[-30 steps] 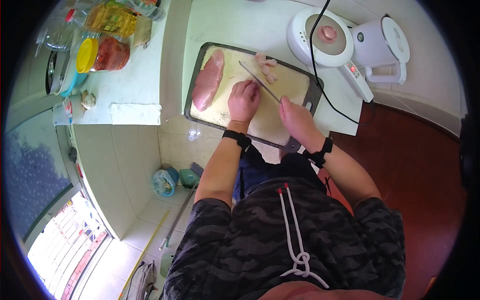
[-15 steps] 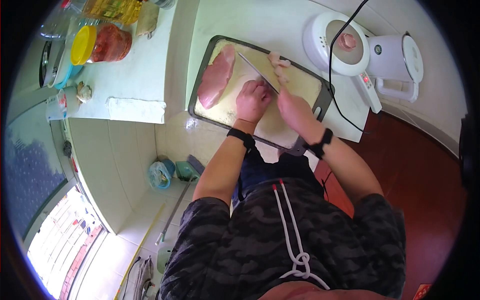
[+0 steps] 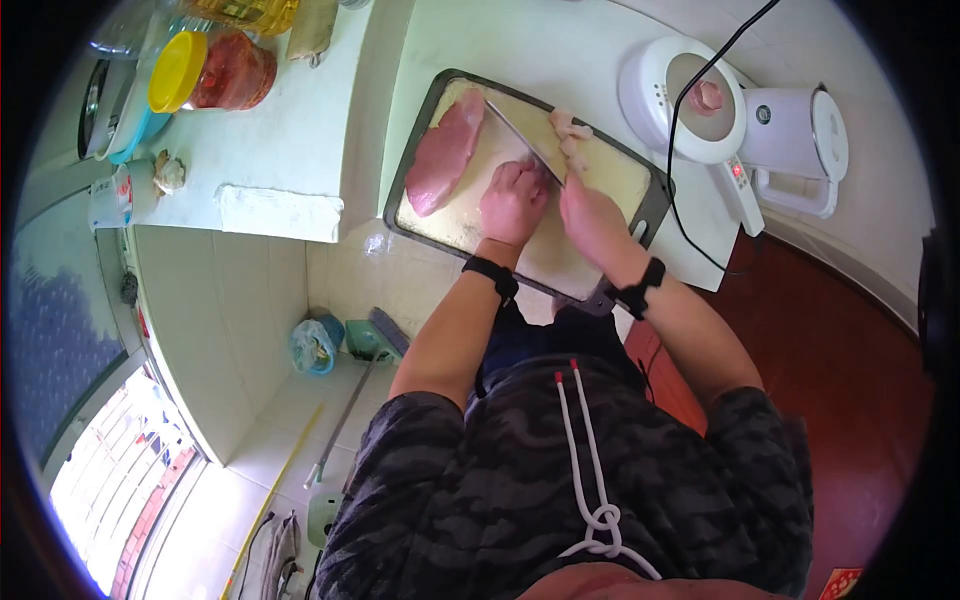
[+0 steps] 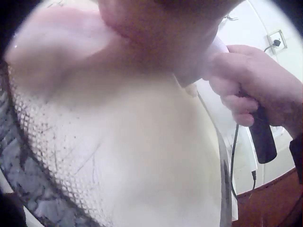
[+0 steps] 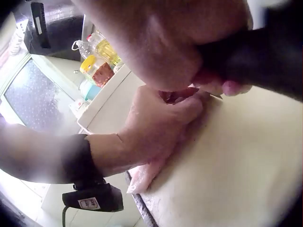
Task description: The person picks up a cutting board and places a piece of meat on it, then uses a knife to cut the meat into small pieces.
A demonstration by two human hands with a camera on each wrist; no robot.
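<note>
A cutting board with a dark rim [image 3: 545, 255] lies on the counter. On its left side is a large pink slab of meat [image 3: 445, 152]; several small pale pieces [image 3: 571, 138] lie near its far edge. The left hand [image 3: 514, 203], fingers curled, holds down meat mostly hidden under its fingertips. Just right of it, the right hand [image 3: 598, 228] grips a knife [image 3: 516, 130], whose blade slants across the board beside the left fingertips, tip near the slab. In the left wrist view the black knife handle [image 4: 263, 137] sticks out below the right hand [image 4: 258, 78].
Right of the board stand a white round cooker [image 3: 690, 98] and a white kettle [image 3: 800, 135], with a black cable [image 3: 673, 150] hanging before them. A yellow-lidded jar [image 3: 232, 72], oil bottle and garlic stand on the left counter.
The head view has shifted, so board and hands appear farther right. The right hand has come closer to the left, and the knife tip sits nearer the large slab.
</note>
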